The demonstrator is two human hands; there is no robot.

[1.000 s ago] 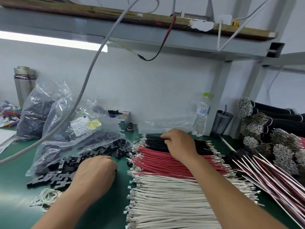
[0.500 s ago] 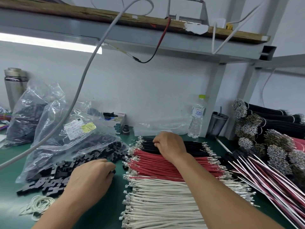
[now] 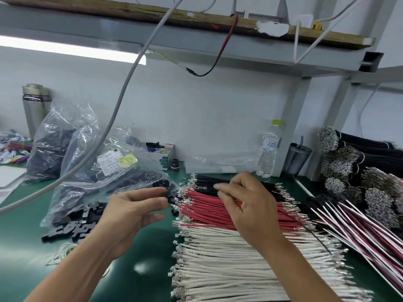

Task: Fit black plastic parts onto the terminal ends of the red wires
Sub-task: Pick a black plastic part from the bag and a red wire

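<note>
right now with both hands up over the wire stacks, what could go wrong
1. The left hand pinches a small black plastic part only at the fingertips; it could slip into the loose parts pile.
2. The right hand lifts a red wire from the red wires; neighbours' terminals may snag and drag out.

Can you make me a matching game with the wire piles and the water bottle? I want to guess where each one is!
Things:
1. black wires
2. red wires
3. white wires
4. water bottle

Places:
A. nearest pile of the three
B. standing by the back wall
C. middle pile
D. farthest pile of the three

Pairs: 1-D, 2-C, 3-A, 4-B
</note>
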